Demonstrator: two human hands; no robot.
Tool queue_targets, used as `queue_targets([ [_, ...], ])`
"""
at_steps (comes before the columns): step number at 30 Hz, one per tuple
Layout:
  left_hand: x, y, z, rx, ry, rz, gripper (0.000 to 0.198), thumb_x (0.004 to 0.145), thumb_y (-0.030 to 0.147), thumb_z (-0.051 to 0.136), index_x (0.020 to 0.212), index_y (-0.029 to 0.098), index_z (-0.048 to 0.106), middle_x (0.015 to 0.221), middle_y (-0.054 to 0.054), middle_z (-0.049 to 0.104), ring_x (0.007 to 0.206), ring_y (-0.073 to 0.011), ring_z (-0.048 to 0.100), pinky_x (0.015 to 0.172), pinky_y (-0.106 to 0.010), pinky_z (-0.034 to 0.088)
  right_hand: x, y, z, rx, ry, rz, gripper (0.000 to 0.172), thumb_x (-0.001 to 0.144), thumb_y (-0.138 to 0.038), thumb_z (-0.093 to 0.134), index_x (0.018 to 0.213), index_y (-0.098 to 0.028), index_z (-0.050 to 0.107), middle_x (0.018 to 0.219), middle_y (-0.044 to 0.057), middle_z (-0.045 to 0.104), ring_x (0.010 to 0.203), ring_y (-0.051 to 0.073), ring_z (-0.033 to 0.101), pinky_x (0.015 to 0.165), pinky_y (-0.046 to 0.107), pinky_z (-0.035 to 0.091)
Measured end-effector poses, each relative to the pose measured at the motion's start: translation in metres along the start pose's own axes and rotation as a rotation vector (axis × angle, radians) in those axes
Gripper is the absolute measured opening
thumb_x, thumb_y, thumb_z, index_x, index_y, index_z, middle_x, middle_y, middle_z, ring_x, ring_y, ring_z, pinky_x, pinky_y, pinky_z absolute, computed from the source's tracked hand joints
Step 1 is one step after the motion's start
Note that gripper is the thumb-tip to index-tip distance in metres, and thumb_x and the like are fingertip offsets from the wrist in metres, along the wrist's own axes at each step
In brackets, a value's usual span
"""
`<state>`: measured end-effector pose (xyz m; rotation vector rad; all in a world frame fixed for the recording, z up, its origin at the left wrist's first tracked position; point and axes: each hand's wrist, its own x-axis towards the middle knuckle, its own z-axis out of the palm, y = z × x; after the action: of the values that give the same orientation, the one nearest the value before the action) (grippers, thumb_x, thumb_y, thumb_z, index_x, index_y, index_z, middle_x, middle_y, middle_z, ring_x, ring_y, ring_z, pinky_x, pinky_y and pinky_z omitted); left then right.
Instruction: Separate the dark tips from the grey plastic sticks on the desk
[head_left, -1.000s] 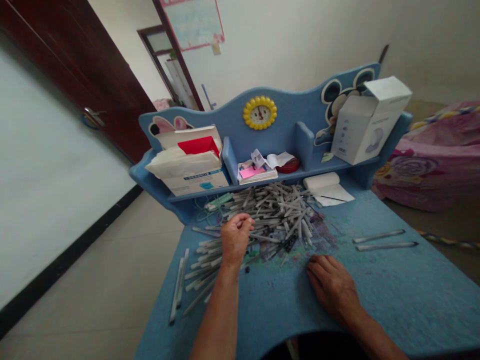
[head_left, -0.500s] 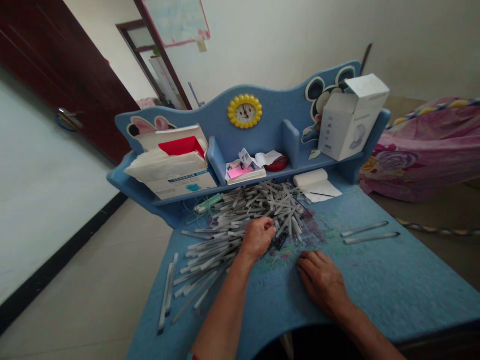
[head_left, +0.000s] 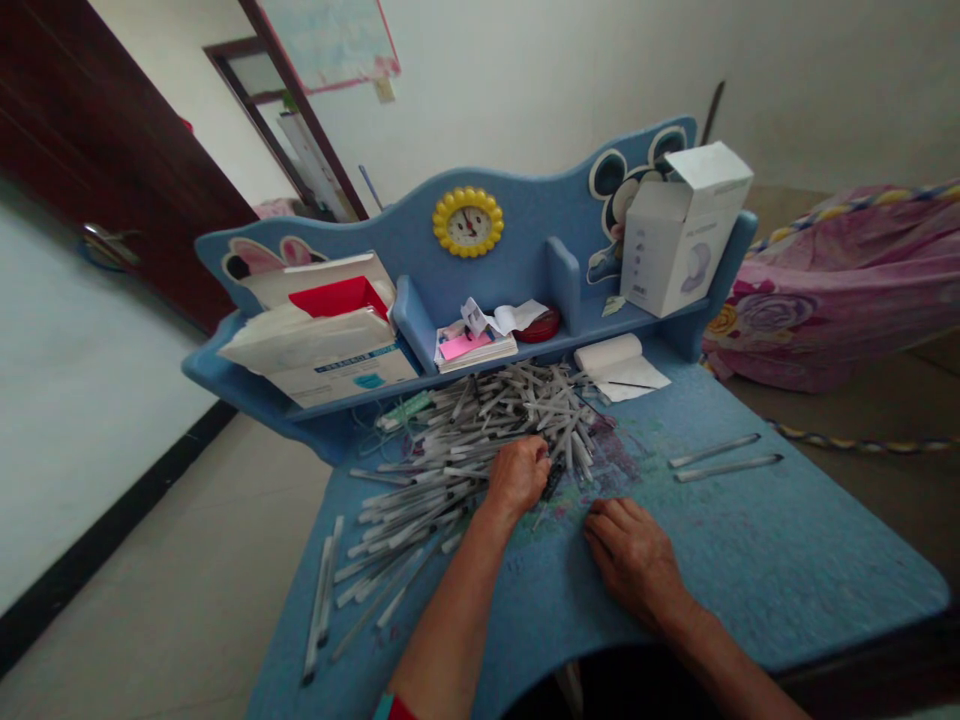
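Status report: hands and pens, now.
Left hand curled on the pen pile. Right hand flat on the desk. Two pens lie apart, right.

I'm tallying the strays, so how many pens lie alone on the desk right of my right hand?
2. The far pen and the near pen lie side by side on the desk, well right of the pile. None looks hidden there.

The left hand (head_left: 517,478) curls knuckles-up over the pile of pen barrels (head_left: 480,425), fingertips hidden, so whether it grips one cannot be told. The right hand (head_left: 634,560) hides the desk (head_left: 787,560) beneath its palm. Print on the far white box (head_left: 679,240) is too small to read. The pink bedding (head_left: 840,290) runs off the right edge.
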<state>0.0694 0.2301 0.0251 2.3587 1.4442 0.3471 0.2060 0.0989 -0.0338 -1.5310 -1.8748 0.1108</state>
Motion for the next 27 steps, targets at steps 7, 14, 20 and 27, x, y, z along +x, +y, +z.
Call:
queue_targets([
  [7,0.006,0.012,0.000,0.132,-0.027,0.014,0.014,0.074,0.020,0.053,0.082,0.021,0.064,0.081,-0.004,0.065,0.080,-0.0187,0.059,0.070,-0.026,0.040,0.001,-0.001,0.000,-0.008,0.016,-0.005,0.017,0.085,-0.015,0.046,0.080,-0.018,0.062,0.086,0.006,0.061,0.079,0.017,0.050,0.074,0.030,0.040],
  [14,0.012,0.020,0.000,0.192,-0.056,-0.014,0.011,0.073,0.024,0.055,0.075,0.020,0.065,0.085,-0.008,0.065,0.085,-0.0240,0.060,0.073,-0.031,0.042,0.002,0.000,-0.001,-0.022,0.016,-0.018,0.019,0.085,-0.015,0.045,0.080,-0.018,0.063,0.085,0.006,0.061,0.079,0.017,0.051,0.074,0.030,0.041],
  [20,0.015,0.019,0.003,0.165,-0.043,-0.032,0.010,0.072,0.023,0.056,0.072,0.020,0.066,0.085,-0.008,0.065,0.085,-0.0230,0.060,0.073,-0.029,0.041,0.002,0.000,-0.002,-0.002,0.036,-0.019,0.020,0.086,-0.015,0.044,0.080,-0.018,0.063,0.083,0.007,0.060,0.079,0.017,0.051,0.073,0.030,0.041],
  [27,0.016,0.001,-0.003,0.057,-0.015,-0.051,0.015,0.073,0.024,0.053,0.077,0.019,0.067,0.071,-0.002,0.065,0.070,-0.0162,0.059,0.062,-0.024,0.039,0.003,-0.003,-0.004,-0.006,0.014,0.006,0.018,0.086,-0.014,0.045,0.079,-0.017,0.062,0.084,0.006,0.060,0.079,0.018,0.051,0.074,0.030,0.040],
])
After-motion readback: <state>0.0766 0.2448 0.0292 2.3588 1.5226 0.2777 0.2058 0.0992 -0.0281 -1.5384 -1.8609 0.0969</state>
